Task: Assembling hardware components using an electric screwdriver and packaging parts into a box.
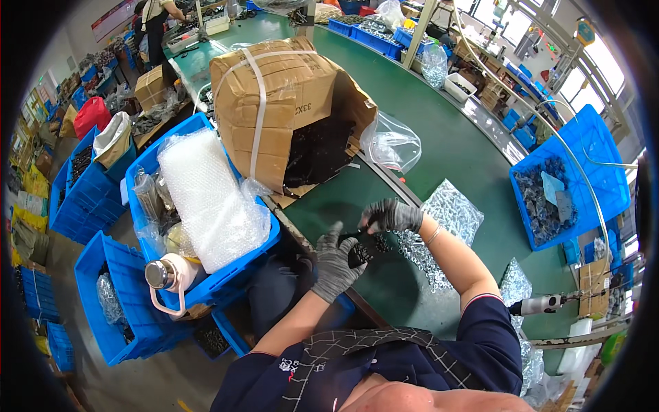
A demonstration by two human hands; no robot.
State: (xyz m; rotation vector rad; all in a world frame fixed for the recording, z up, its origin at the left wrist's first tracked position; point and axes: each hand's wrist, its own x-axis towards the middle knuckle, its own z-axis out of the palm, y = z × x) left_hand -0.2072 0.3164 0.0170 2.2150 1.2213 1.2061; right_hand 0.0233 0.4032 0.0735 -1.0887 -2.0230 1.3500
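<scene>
My left hand (334, 266), in a grey glove, is curled around several small black parts (361, 254) at the near edge of the green table. Just beyond it, my right hand (392, 215), also gloved, has its fingers pinched on a small dark part whose shape is too small to tell. More black parts lie beneath the right hand. Right of them, small shiny metal pieces (427, 264) are spread on the table, beside a clear bag of metal pieces (453, 211). An open cardboard box (250, 103) full of black parts lies tipped toward my hands.
On the left stands a blue crate (204, 294) with bubble wrap (209, 199) and a white bottle (180, 273). A tilted blue bin (583, 161) of parts is at the right, near a power screwdriver (539, 305). Another person (156, 27) works at the far left.
</scene>
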